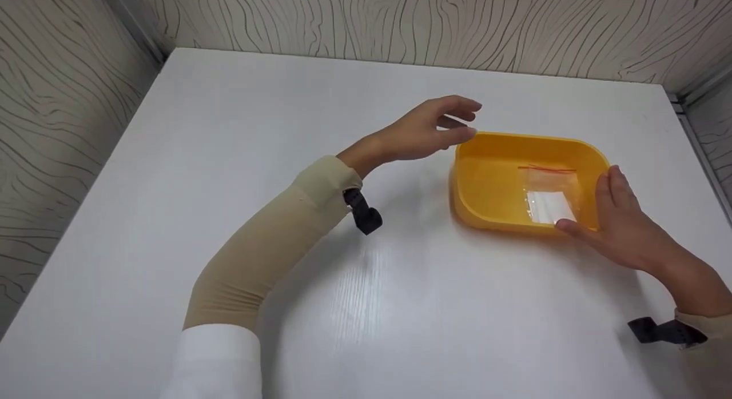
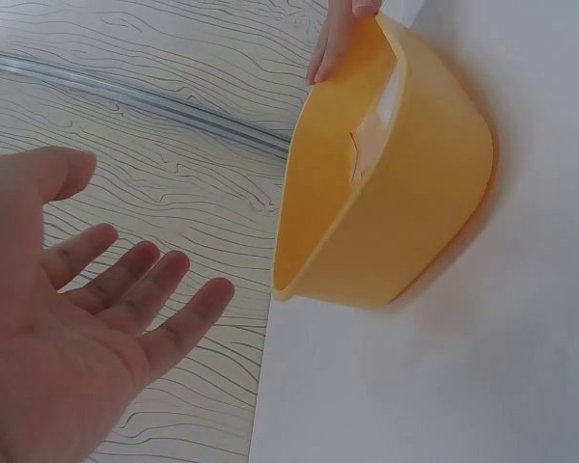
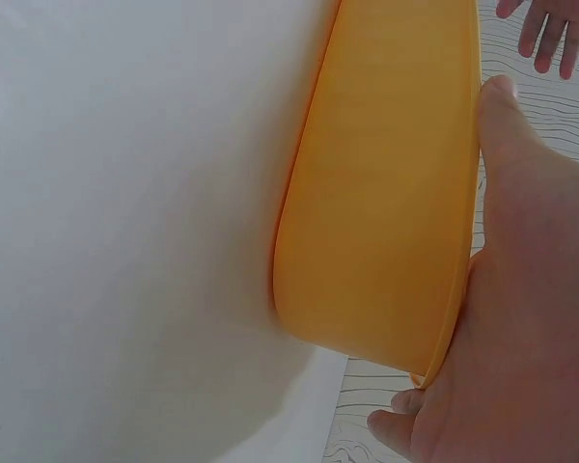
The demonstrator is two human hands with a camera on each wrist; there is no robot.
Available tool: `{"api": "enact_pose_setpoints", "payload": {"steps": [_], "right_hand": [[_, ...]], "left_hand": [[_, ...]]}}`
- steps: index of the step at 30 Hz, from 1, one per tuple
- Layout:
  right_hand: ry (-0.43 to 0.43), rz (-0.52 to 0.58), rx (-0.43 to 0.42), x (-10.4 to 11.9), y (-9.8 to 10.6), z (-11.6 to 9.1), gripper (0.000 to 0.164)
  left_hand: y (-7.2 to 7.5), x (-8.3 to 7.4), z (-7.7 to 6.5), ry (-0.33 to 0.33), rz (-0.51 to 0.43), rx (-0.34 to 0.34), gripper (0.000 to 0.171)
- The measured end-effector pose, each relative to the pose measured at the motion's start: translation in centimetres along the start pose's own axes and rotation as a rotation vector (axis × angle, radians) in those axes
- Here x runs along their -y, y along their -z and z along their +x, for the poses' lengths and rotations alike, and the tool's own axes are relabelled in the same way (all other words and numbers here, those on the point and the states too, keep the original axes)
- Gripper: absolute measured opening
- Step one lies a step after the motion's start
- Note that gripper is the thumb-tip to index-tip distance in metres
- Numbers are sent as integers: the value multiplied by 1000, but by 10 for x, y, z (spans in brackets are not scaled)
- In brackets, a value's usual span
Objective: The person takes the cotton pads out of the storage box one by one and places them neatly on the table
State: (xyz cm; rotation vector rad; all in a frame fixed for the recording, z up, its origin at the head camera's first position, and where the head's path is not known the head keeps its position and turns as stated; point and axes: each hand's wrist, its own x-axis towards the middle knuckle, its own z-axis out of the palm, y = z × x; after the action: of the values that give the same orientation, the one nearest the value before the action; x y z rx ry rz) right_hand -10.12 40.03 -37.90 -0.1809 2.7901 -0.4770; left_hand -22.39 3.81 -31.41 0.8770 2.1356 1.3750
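Note:
A yellow plastic basin (image 1: 474, 219) stands on the white table, right of the middle in the head view. Inside it lies a clear zip bag (image 1: 549, 179) with a red seal line and a white piece in it. My left hand (image 1: 426, 130) hovers at the basin's far left corner, fingers spread and loosely bent, holding nothing. In the left wrist view its palm and fingers stand apart from the rim. My right hand (image 1: 623, 233) grips the near right corner, thumb at the front rim and fingers along the right side. The right wrist view shows the basin's outer wall (image 3: 376, 193).
The white table (image 1: 257, 113) extends to the left and in front of the basin. Panels with a wood-grain pattern (image 1: 343, 22) rise behind it and at the sides. Black straps (image 1: 366, 216) hang at both wrists.

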Motion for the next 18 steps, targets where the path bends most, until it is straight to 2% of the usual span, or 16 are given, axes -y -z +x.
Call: {"api": "enact_pose_setpoints", "payload": {"steps": [9, 18], "right_hand": [[-10, 1, 8, -1, -2, 1, 116], [-1, 16, -3, -2, -1, 0, 116]], "left_hand": [[-13, 2, 10, 25, -112, 22, 52], [-25, 3, 20, 51, -162, 16, 51]]}}
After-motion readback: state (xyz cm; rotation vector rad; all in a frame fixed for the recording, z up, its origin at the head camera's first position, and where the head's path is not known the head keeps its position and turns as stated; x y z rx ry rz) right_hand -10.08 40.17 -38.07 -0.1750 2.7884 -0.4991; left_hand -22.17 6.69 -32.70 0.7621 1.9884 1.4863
